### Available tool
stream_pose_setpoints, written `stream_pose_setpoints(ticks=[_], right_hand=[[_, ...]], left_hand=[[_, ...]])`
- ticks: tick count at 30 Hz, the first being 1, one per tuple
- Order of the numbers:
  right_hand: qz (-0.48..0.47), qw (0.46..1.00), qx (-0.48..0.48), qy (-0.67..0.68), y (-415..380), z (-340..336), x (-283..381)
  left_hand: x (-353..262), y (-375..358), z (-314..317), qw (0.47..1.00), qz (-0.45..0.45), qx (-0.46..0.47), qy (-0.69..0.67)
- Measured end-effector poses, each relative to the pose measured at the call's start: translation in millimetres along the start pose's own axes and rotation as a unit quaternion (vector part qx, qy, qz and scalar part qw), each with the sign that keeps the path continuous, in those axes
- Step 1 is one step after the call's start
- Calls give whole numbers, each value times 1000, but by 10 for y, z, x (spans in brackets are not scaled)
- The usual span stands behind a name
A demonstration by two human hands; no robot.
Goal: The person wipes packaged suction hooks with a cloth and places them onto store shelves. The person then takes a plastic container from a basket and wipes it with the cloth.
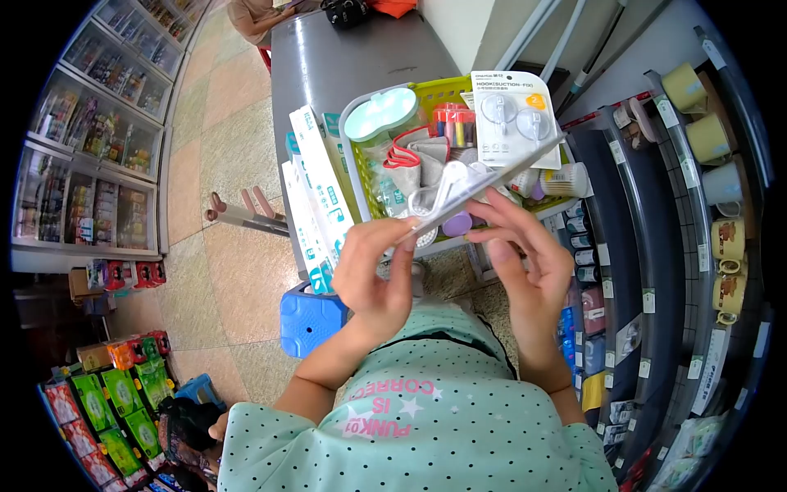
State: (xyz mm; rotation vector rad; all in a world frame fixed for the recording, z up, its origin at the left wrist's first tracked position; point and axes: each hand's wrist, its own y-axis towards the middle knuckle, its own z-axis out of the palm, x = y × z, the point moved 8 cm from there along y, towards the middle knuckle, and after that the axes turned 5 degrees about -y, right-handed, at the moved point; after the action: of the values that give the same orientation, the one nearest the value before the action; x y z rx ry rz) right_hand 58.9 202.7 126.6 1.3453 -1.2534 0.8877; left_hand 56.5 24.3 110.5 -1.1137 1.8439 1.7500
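Note:
My left hand (377, 271) pinches the lower left end of a thin flat package (492, 182), seen nearly edge-on, with white hook-like plastic parts on its far side. My right hand (525, 258) has its fingers apart and bent, with the fingertips at the underside of the package. Beyond them stands a yellow-green basket (357, 176) full of goods. In it are a container with a pale mint lid (380, 113), grey cloth items with red edging (418, 156), a red pack (454, 123) and a carded suction hook pack (515, 123).
White and teal boxes (321, 193) lie left of the basket on a grey table (352, 57). A blue stool (311, 321) stands below. Shelves with mugs (707, 138) line the right, glass cabinets (102, 123) the left. Other people are at the top and lower left.

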Motion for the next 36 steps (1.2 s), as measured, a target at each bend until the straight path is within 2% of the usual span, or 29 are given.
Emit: stream_pose_setpoints(ticks=[8,12,16,19,20,23,25,27,28,30,33,34,36], right_hand=[[57,990,-67,114,-160,-309,-128],[48,969,-180,160,-239,-486,-196],[69,948,-254,178,-375,-680,-233],[55,947,-256,185,-479,-867,-398],[59,943,-270,185,-520,-940,-439],[75,946,-265,173,-592,-1075,-516],[80,942,-279,166,-645,-1142,-573],[88,941,-284,160,-708,-1211,-637],[94,942,-281,159,-733,-1241,-682],[107,943,-271,159,-774,-1289,-783],[118,936,-278,180,-802,-1324,-902],[117,934,-281,186,-798,-1324,-906],[120,933,-285,186,-797,-1340,-913]], left_hand=[[-238,-24,319,988,150,41,-22],[-384,-97,501,970,226,72,-44],[-445,-168,692,959,258,102,-53],[-490,-232,822,950,272,136,-74],[-515,-248,841,941,268,195,-63],[-518,-222,705,943,263,192,-67],[-345,-71,639,965,180,191,-25],[-97,146,689,985,37,166,-14],[27,194,782,979,-28,193,-57],[269,210,943,947,-160,242,-137],[508,25,1166,857,-278,359,-245],[503,-19,1203,834,-304,379,-263],[499,-34,1216,825,-305,381,-284]])
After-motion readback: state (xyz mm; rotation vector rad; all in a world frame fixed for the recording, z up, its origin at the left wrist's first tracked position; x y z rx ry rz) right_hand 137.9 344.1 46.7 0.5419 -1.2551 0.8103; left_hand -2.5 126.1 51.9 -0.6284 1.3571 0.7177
